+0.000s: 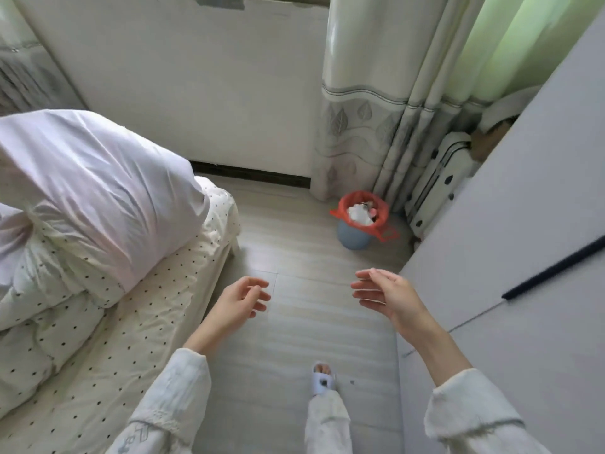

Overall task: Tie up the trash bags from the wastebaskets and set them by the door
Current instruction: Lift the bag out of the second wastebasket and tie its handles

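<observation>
- The red bag [360, 209] lines a small blue bin [354, 237] on the floor [294, 322], up at about one o'clock from me, at the foot of the curtain [357, 126] and just left of a white case [435, 188] leaning in the corner.
- The bin stands upright, so its long axis is vertical and the bag's mouth opens upward, with white crumpled rubbish showing inside; one handle loop [388, 234] flops out toward five o'clock.
- I judge this the approach: nothing is tied or lifted yet.
- My left hand [239, 299] holds nothing, fingers loosely curled; my right hand [383, 291] holds nothing either, fingers nearly straight, palm turned inward.
- Both hands are well apart from the bin, which lies toward twelve from them.
- Next I expect I'd step forward between the bed [98, 322] at nine and the cabinet [523, 257] at three, bend, and gather the bag's rim and handles.
</observation>
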